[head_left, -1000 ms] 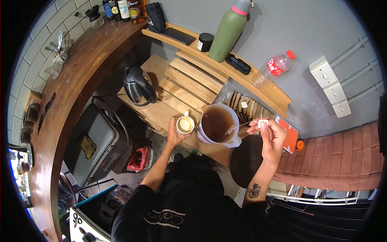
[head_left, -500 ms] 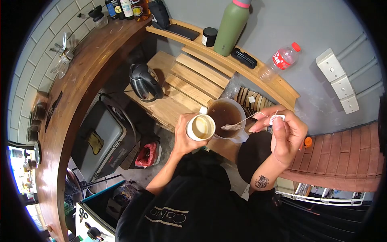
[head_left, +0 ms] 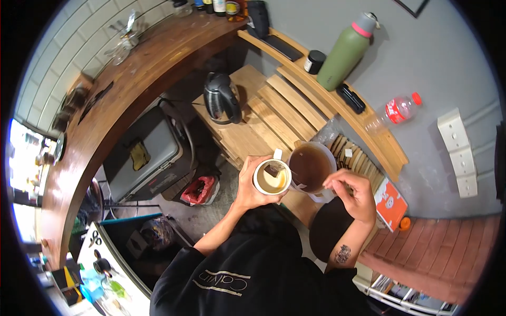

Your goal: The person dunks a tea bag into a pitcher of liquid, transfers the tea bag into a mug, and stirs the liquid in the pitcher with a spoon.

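Observation:
My left hand [head_left: 249, 187] is wrapped around a pale mug [head_left: 272, 190], its handle pointing away from me. Inside the mug a dark, wet tea bag [head_left: 273, 167] rests against the far wall above a light-coloured bottom or liquid. Just right of the mug stands a translucent jug [head_left: 332, 160] of brown liquid. A small white tag [head_left: 299, 186] shows near the jug's front left side; whether it joins the tea bag by a string is hard to see. Off the jug's right side hovers my right hand [head_left: 356, 196], fingers loosely curled and apart, with nothing visible in them.
A black electric kettle [head_left: 222, 98] stands on the slatted wooden table [head_left: 258, 118]. Along the wall shelf are a green bottle [head_left: 345, 58], a black jar [head_left: 314, 62] and a plastic bottle [head_left: 395, 111]. A round dark seat [head_left: 329, 231] is near my right forearm.
The tea bag, earlier hanging by its string over the jug from my right hand, is now in the mug. My right hand has lowered and let go of the tag. The view has shifted.

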The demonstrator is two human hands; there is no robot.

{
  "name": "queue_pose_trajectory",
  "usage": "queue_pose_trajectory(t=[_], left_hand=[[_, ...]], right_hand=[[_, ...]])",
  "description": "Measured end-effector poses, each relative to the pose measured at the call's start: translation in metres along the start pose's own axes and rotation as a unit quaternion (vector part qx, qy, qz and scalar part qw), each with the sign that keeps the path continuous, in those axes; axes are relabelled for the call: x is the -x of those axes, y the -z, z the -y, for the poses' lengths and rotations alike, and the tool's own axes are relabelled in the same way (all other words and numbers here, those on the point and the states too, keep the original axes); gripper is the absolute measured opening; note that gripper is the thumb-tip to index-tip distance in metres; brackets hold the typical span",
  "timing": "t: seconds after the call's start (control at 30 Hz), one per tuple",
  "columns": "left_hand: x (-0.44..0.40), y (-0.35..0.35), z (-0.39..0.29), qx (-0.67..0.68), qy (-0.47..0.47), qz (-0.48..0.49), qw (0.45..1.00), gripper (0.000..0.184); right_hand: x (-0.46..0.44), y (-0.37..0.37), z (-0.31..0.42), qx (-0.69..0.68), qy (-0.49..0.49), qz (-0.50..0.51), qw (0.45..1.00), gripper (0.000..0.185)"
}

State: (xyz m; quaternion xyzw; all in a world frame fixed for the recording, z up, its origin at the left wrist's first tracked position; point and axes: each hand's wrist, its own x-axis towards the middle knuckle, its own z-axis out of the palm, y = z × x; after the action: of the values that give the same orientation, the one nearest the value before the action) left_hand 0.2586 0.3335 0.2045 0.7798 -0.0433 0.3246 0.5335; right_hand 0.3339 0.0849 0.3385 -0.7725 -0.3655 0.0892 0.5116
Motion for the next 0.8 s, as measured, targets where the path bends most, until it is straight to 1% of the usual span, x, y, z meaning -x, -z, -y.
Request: queue_pose_trajectory(t=[0.07, 0.13, 0.17, 0.2, 0.23, 0.27, 0.3, 0.33, 0.37, 0.43, 0.5, 0.57, 0.6, 0.63, 0.67, 0.73, 0.8], left_hand=[[0.001, 0.007, -0.001, -0.018, -0.006, -0.021, 1.000, 0.079], [0.004, 0.018, -0.006, -0.029, 0.012, -0.048, 0.998, 0.080], [0.002, 0.025, -0.014, -0.024, 0.026, -0.063, 0.997, 0.074], [0.003, 0.032, -0.018, -0.020, 0.032, -0.074, 0.997, 0.075], [0.004, 0.041, -0.021, -0.039, 0.035, -0.079, 0.996, 0.077], [0.007, 0.051, -0.024, -0.056, 0.040, -0.082, 0.994, 0.078], [0.009, 0.059, -0.027, -0.071, 0.040, -0.097, 0.992, 0.078], [0.010, 0.068, -0.030, -0.073, 0.033, -0.116, 0.990, 0.079], [0.012, 0.076, -0.034, -0.075, 0.025, -0.133, 0.988, 0.080], [0.012, 0.097, -0.045, -0.083, 0.035, -0.147, 0.985, 0.081], [0.006, 0.116, -0.055, -0.082, 0.025, -0.170, 0.982, 0.080], [0.000, 0.141, -0.057, -0.106, 0.024, -0.166, 0.980, 0.083], [-0.003, 0.153, -0.057, -0.122, 0.028, -0.165, 0.978, 0.086], [-0.006, 0.167, -0.053, -0.157, 0.023, -0.166, 0.973, 0.086], [-0.012, 0.177, -0.056, -0.149, 0.039, -0.173, 0.973, 0.081], [-0.027, 0.202, -0.051, -0.169, 0.024, -0.176, 0.969, 0.082], [-0.044, 0.230, -0.041, -0.163, 0.032, -0.166, 0.972, 0.085]], right_hand=[[0.003, 0.004, -0.013, -0.045, -0.051, 0.014, 0.998, 0.012], [-0.003, -0.003, -0.020, -0.114, -0.066, 0.018, 0.991, 0.018], [-0.007, -0.011, -0.024, -0.139, -0.077, 0.021, 0.987, 0.019], [-0.011, -0.019, -0.028, -0.162, -0.089, 0.026, 0.982, 0.020], [-0.016, -0.030, -0.032, -0.169, -0.086, 0.046, 0.981, 0.021], [-0.020, -0.042, -0.037, -0.204, -0.083, 0.070, 0.973, 0.019], [-0.024, -0.056, -0.040, -0.196, -0.079, 0.104, 0.972, 0.018], [-0.028, -0.069, -0.041, -0.187, -0.074, 0.136, 0.970, 0.017], [-0.033, -0.082, -0.038, -0.208, -0.078, 0.163, 0.961, 0.015], [-0.041, -0.106, -0.035, -0.228, -0.094, 0.217, 0.944, 0.013], [-0.046, -0.127, -0.032, -0.250, -0.092, 0.248, 0.931, 0.013], [-0.054, -0.143, -0.032, -0.286, -0.124, 0.295, 0.904, 0.013], [-0.059, -0.150, -0.031, -0.281, -0.115, 0.309, 0.901, 0.013], [-0.066, -0.158, -0.029, -0.283, -0.106, 0.312, 0.901, 0.013], [-0.073, -0.167, -0.029, -0.286, -0.096, 0.313, 0.901, 0.013], [-0.092, -0.184, -0.030, -0.301, -0.086, 0.323, 0.893, 0.014], [-0.115, -0.203, -0.025, -0.341, -0.079, 0.293, 0.890, 0.022]])
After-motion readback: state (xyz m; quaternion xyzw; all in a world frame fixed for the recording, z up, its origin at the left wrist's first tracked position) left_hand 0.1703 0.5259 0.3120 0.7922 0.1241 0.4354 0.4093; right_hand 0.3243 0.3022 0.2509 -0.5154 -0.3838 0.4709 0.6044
